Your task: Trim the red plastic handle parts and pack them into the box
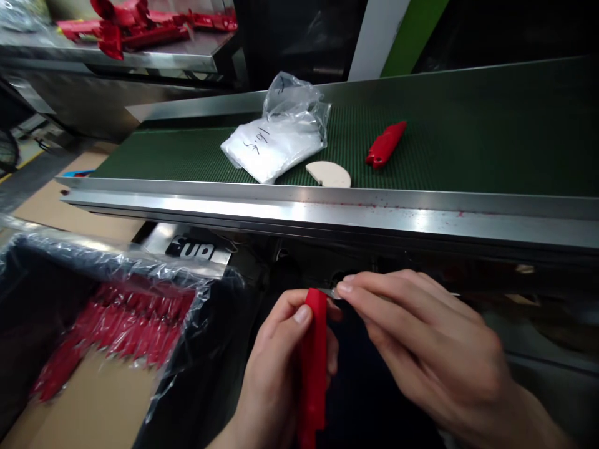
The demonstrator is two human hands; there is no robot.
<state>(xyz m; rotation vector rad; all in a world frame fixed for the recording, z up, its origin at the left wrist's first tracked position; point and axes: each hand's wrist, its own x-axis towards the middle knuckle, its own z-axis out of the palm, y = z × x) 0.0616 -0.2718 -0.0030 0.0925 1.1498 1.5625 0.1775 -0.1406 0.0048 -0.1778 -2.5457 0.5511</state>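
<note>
My left hand [281,355] is wrapped around a long red plastic part [313,368], held upright with its top end between thumb and fingers. My right hand [430,343] pinches a small thin metal blade [331,293], whose tip reaches the top edge of the red part. Most of the blade and any handle are hidden by the right fingers. Both hands are in front of the conveyor's near edge, below its metal rail [290,202].
On the green conveyor belt [491,137] lie a white plastic bag [276,146], a cream half-disc [330,173] and a red part [387,144]. At lower left stands a plastic-lined bin [187,349] with several wrapped red pieces [135,318]. Red parts [140,28] lie on a metal table behind.
</note>
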